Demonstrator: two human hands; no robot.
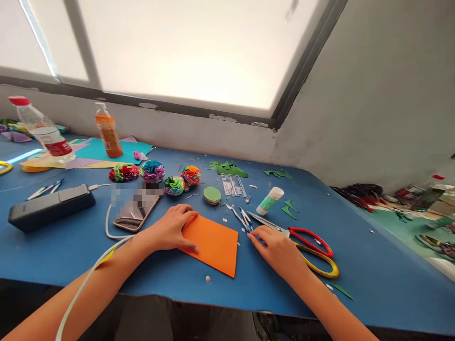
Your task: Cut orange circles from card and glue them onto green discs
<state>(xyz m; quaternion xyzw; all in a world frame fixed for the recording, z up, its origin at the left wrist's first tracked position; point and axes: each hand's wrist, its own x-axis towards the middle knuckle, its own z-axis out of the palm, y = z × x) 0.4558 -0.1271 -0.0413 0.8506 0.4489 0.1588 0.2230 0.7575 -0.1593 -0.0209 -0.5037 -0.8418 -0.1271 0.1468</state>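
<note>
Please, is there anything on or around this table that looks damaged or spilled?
Along the lower edge of the window frame, pale patches look like peeling paint. On the table, green scraps and small white bits lie loose around the glue stick, which looks untidy. No spill shows.

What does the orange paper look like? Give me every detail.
The orange paper is plain, smooth and matte, with straight edges; it looks four-sided, possibly folded or stacked. It lies flat on the blue table, askew to the near edge. The left hand rests over its left side; the right hand is clear of it.
</note>
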